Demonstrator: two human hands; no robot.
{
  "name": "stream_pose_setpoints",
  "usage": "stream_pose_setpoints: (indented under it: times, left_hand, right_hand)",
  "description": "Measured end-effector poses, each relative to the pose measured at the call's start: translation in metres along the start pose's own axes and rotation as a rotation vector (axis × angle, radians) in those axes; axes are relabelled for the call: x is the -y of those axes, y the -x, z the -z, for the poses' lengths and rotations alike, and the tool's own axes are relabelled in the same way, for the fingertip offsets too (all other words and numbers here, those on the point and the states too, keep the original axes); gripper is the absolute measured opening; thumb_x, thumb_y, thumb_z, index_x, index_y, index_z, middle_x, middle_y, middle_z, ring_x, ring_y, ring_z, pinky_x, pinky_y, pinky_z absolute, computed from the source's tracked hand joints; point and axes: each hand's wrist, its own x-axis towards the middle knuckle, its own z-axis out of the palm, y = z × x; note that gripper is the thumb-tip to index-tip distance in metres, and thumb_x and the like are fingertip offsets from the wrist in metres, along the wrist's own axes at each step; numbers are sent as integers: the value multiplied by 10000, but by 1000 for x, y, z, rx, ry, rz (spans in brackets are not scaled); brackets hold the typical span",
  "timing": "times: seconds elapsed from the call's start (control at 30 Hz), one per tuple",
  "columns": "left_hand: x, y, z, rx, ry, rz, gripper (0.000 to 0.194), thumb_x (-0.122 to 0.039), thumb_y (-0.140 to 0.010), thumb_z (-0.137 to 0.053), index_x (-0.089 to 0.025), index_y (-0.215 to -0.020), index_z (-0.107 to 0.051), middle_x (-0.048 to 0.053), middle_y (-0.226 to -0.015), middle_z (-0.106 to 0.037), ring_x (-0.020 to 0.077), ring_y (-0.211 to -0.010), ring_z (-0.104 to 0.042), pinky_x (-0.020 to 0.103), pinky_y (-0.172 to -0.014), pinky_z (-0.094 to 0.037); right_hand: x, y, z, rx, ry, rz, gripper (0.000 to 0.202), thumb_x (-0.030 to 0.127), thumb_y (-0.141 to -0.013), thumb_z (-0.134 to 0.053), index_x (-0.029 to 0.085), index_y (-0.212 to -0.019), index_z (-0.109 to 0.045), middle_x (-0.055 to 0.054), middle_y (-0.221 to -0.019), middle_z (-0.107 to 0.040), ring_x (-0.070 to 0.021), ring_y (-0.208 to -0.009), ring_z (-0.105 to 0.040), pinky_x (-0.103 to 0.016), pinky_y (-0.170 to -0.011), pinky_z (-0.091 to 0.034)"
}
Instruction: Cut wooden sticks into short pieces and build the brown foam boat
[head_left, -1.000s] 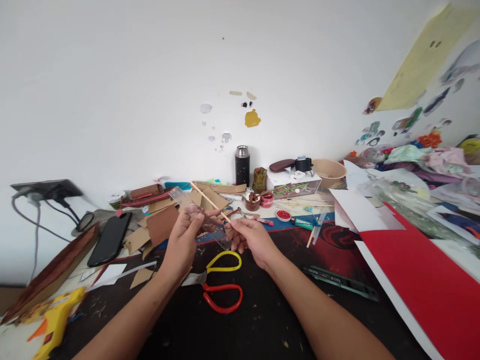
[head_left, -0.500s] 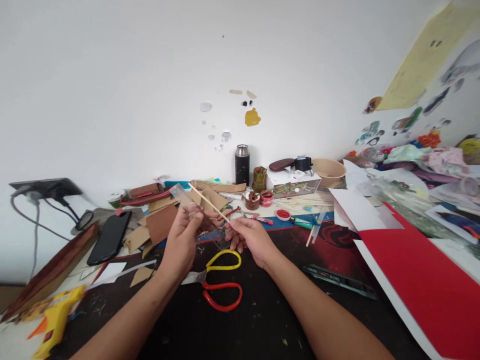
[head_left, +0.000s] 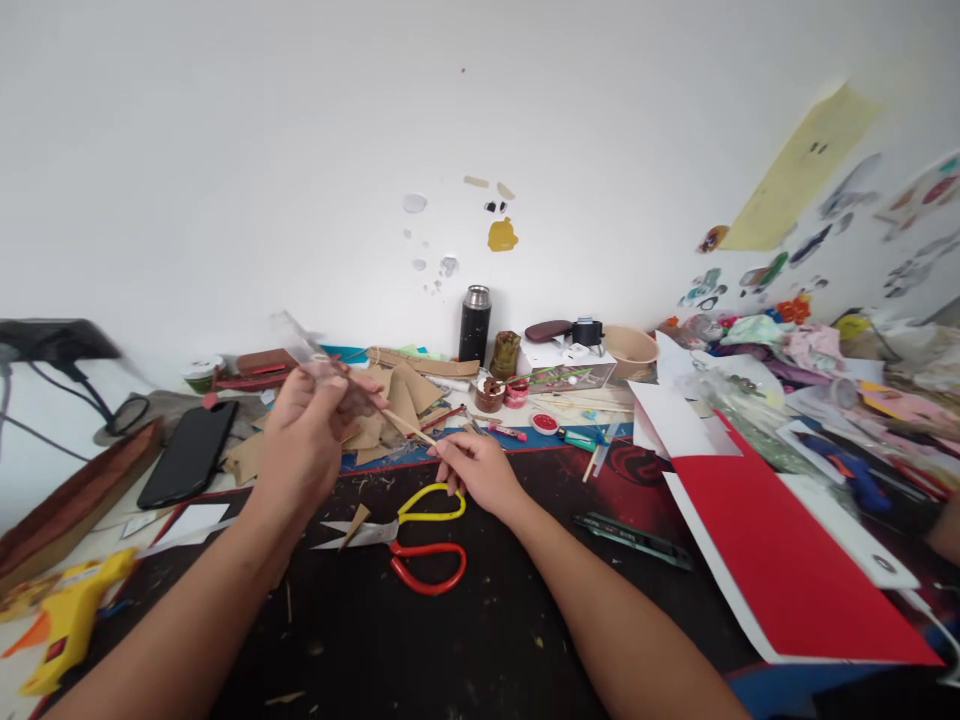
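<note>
Two bare hands hover slightly apart over a black desk mat (head_left: 487, 620): the left hand (head_left: 306, 425) grips a blurred transparent plastic strip (head_left: 297, 337), while the right hand (head_left: 480, 472) pinches one end of a thin wooden stick (head_left: 407, 427) slanting up to the left fingers. Open scissors (head_left: 395, 532) lie beneath, a box cutter (head_left: 634, 540) to their right
</note>
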Motion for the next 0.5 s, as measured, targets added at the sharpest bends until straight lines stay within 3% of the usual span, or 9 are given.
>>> stream_pose_setpoints:
  times: [0.13,0.33,0.5]
  left_hand:
    - [-12,-8,5,18,9,-35,270,-310,-820,-836,-218,-915,-600,58,-835,-789,219,-721,-748,366,-752,-597]
    - [-10,-15,12,46,17,-3,276,-315,-821,-838,-226,-910,-593,37,-843,-784,201,-687,-735,352,-710,-586]
    - [-10,-17,15,71,8,-7,244,-282,-839,-804,-229,-896,-573,28,-842,-790,185,-662,-719,311,-662,-533]
  right_hand:
    - [-6,5,-7,16,255,36,355,515,-1003,-649,198,-967,-806,14,-638,-672,-115,-475,-546,-240,-519,-417]
    - [0,9,-7,5,566,88,281,383,-1053,-614,224,-961,-827,3,-629,-698,-175,-605,-648,-277,-653,-443]
    - [9,16,-1,38,915,136,282,351,-1070,-592,234,-1047,-848,-52,-815,-806,-220,-757,-717,-301,-724,-443]
